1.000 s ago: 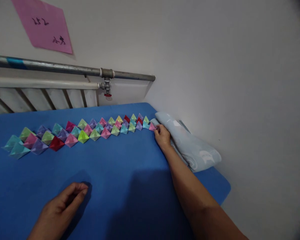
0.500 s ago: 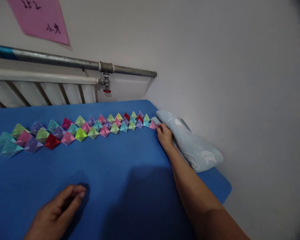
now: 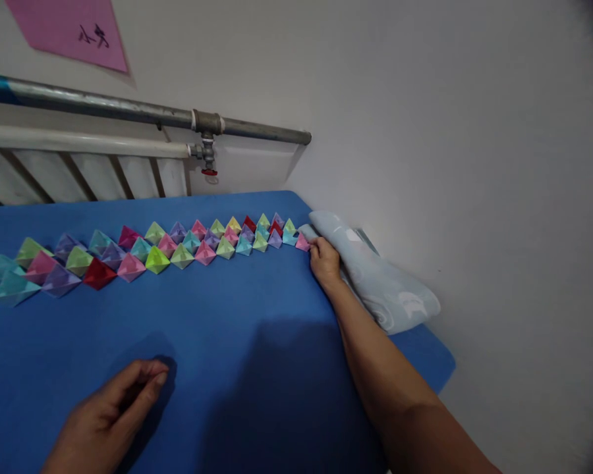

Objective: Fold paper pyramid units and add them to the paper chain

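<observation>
Folded paper pieces in green, pink, purple, red and teal stand in staggered rows across the blue surface (image 3: 202,309). My right hand (image 3: 325,258) reaches to the right end of the rows, its fingers closed at the edge of a pink paper piece (image 3: 302,242). Near the lower left, my left hand (image 3: 116,411) hovers over the blue surface with thumb and forefinger pinched; whether anything is between them is too small to tell. A bright green paper piece (image 3: 157,261) and a red one (image 3: 99,273) sit in the front row.
A folded light blue cloth (image 3: 395,296) lies right of my right hand, against the wall. Behind the surface run a metal pipe (image 3: 109,104) with a red-handled valve (image 3: 208,172) and a white radiator (image 3: 79,140). A pink paper sign (image 3: 69,33) hangs above.
The view has shifted slightly, so the pipe and rows appear a little higher. Both hands keep nearly the same places and poses.
</observation>
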`<action>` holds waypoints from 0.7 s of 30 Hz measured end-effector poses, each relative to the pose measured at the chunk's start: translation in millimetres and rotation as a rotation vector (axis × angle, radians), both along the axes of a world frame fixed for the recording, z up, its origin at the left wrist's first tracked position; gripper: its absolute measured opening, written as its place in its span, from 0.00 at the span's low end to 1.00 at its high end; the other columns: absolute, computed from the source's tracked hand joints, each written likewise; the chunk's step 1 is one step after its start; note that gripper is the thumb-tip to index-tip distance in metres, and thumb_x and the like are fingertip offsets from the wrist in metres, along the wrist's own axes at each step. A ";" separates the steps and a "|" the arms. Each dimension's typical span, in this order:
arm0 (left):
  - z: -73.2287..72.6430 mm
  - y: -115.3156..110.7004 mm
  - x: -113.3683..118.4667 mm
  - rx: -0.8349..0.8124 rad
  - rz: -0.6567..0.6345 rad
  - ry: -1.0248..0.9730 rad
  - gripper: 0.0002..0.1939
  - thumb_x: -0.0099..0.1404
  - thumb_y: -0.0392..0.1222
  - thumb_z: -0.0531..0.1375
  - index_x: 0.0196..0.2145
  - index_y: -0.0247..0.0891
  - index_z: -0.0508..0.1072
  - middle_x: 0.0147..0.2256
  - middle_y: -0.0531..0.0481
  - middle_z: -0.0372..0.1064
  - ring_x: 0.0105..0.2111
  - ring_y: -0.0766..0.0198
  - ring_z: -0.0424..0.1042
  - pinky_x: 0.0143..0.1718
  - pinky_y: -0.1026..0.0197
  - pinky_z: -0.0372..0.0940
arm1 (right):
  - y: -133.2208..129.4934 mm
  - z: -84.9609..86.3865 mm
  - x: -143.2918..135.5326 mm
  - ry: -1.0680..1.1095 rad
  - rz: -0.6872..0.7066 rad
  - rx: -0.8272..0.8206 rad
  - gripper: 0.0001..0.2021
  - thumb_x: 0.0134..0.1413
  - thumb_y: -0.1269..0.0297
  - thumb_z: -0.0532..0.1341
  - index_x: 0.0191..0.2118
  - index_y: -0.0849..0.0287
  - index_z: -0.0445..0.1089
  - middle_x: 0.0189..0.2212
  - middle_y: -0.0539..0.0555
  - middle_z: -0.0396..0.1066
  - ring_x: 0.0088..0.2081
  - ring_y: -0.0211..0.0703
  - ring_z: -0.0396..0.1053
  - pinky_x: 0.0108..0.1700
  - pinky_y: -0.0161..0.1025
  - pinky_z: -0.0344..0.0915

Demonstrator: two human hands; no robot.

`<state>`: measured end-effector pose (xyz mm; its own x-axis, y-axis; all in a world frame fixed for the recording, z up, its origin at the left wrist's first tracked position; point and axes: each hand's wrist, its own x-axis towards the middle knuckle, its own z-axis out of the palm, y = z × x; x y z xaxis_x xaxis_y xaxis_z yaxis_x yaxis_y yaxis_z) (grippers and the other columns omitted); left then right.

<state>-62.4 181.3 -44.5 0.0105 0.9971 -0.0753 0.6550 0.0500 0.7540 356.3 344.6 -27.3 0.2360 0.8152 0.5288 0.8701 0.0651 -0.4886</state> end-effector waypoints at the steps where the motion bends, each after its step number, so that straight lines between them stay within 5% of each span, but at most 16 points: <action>1: 0.5 -0.2 -0.5 -0.035 -0.013 -0.034 0.18 0.58 0.58 0.56 0.37 0.47 0.77 0.39 0.56 0.78 0.40 0.59 0.77 0.41 0.66 0.72 | -0.3 0.5 -0.2 -0.011 -0.003 -0.006 0.13 0.55 0.67 0.49 0.36 0.60 0.70 0.35 0.58 0.74 0.37 0.47 0.69 0.44 0.43 0.65; 21: 0.9 -2.6 1.1 -0.098 0.022 -0.082 0.18 0.58 0.58 0.57 0.38 0.47 0.77 0.41 0.56 0.77 0.43 0.57 0.75 0.44 0.62 0.71 | -9.5 16.7 -11.0 -0.278 -0.081 -0.149 0.14 0.58 0.72 0.49 0.41 0.63 0.70 0.38 0.63 0.71 0.38 0.51 0.66 0.42 0.44 0.62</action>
